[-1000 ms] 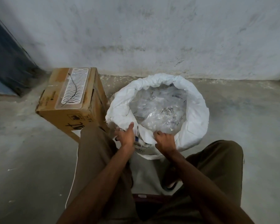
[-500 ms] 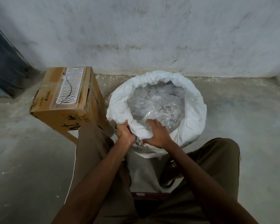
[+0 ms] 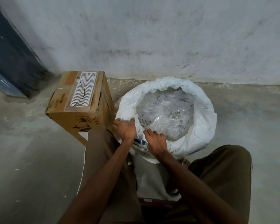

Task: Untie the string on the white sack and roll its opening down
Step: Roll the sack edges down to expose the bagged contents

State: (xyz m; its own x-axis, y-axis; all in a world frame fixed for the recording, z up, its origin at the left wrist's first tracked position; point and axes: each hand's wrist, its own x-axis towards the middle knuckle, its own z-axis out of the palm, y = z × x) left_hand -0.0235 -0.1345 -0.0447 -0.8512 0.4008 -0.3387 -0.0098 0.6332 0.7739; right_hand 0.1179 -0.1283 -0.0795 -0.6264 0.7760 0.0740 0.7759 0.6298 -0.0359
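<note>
The white sack [image 3: 202, 126] stands open on the floor between my knees, its mouth rolled into a thick cuff. Clear plastic packets [image 3: 165, 115] fill the inside. My left hand [image 3: 125, 129] rests on the near left part of the rim, fingers spread and a little blurred. My right hand [image 3: 154, 140] lies on the near rim just to the right of it, fingers curled over the cuff fabric. Blue printing on the sack shows between the two wrists. No string is visible.
A taped cardboard box [image 3: 81, 104] sits tilted right beside the sack on the left. A stained grey wall [image 3: 152, 38] runs behind both. A dark blue panel [image 3: 11, 59] leans at the far left. My trousered legs flank the sack on the concrete floor.
My left hand has slid up and left along the rim and opened its fingers. My right hand has shifted slightly on the near rim. The sack's cuff looks about the same.
</note>
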